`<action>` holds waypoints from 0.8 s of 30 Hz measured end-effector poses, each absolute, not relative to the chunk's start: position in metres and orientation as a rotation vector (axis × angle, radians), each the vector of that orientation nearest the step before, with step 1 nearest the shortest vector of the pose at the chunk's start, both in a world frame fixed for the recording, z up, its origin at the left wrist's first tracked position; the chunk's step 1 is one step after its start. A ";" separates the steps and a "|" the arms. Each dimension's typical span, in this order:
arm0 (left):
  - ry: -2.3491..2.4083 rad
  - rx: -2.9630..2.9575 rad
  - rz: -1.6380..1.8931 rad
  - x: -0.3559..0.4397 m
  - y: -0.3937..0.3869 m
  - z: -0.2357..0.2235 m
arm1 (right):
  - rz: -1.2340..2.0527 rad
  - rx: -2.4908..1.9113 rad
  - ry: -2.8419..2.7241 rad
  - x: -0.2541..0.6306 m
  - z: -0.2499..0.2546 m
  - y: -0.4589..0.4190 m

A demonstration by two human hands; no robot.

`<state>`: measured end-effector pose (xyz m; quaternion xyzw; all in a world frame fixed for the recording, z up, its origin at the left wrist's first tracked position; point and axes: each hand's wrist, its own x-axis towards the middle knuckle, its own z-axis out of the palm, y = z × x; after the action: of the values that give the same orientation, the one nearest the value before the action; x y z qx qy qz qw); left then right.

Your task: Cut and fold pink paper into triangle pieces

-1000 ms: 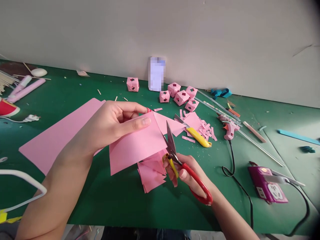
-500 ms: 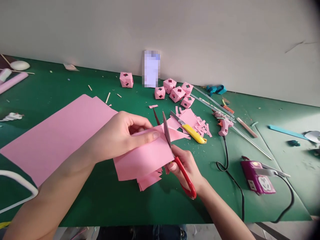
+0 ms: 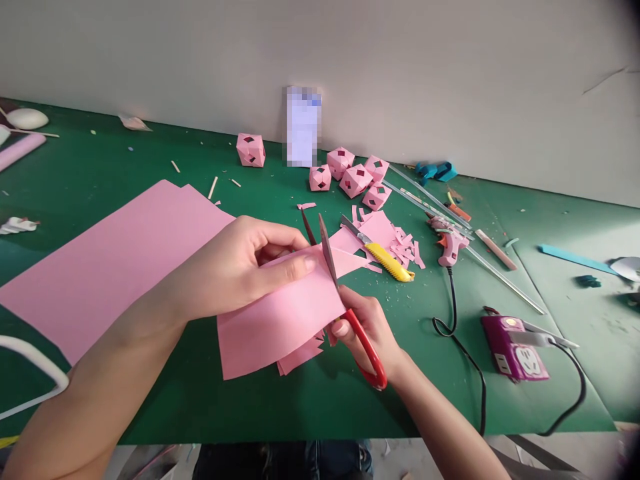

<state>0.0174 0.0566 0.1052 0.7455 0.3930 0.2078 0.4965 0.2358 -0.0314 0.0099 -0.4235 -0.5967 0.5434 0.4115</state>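
Note:
Between thumb and fingers, my left hand [image 3: 255, 263] pinches a pink sheet of paper [image 3: 280, 300] above the table. A pair of scissors with red handles [image 3: 367, 353] is in my right hand [image 3: 367, 327], its blades parted and set across the sheet's right end. A pointed strip of pink paper sticks out past the blades. Below the held sheet lie other pink pieces with notched edges [image 3: 303, 353]. A yellow utility knife [image 3: 387, 261] rests just beyond the scissors, beside pink paper scraps [image 3: 407, 248].
Several folded pink paper cubes [image 3: 356, 181] sit near a propped phone [image 3: 303, 127]. A large pink sheet [image 3: 125, 260] lies left. On the right are a pink glue gun [image 3: 450, 243], clear glue sticks [image 3: 505, 280] and a purple power socket [image 3: 515, 350] with cables.
The held paper has tilted, its lower left corner now reaching lower. The scissors have shifted slightly left and remain across the paper. The whole view has moved a little.

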 end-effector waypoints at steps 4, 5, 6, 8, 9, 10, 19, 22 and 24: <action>0.925 1.786 0.499 0.017 0.058 0.106 | 1.364 -1.096 -1.518 0.236 0.007 -0.032; 0.922 1.785 0.502 0.017 0.058 0.106 | 1.366 -1.101 -1.518 0.235 0.007 -0.032; 0.927 1.786 0.503 0.017 0.059 0.105 | 1.369 -1.103 -1.515 0.235 0.006 -0.032; 0.942 1.787 0.502 0.017 0.060 0.105 | 1.378 -1.098 -1.510 0.234 0.005 -0.032; 0.947 1.785 0.502 0.017 0.061 0.104 | 1.381 -1.093 -1.507 0.233 0.005 -0.032; 0.949 1.781 0.502 0.017 0.061 0.104 | 1.382 -1.089 -1.506 0.233 0.004 -0.032; 0.961 1.750 0.505 0.019 0.061 0.100 | 1.350 -1.144 -1.496 0.230 0.001 -0.034; 0.958 1.748 0.512 0.019 0.063 0.099 | 1.360 -1.144 -1.493 0.230 0.000 -0.034; 0.958 1.741 0.514 0.019 0.063 0.099 | 1.369 -1.146 -1.493 0.230 -0.001 -0.034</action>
<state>0.0193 0.0629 0.0990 0.7257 0.3992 0.2140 0.5180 0.2303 -0.0345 -0.0007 -0.4521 -0.5890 0.5402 0.3960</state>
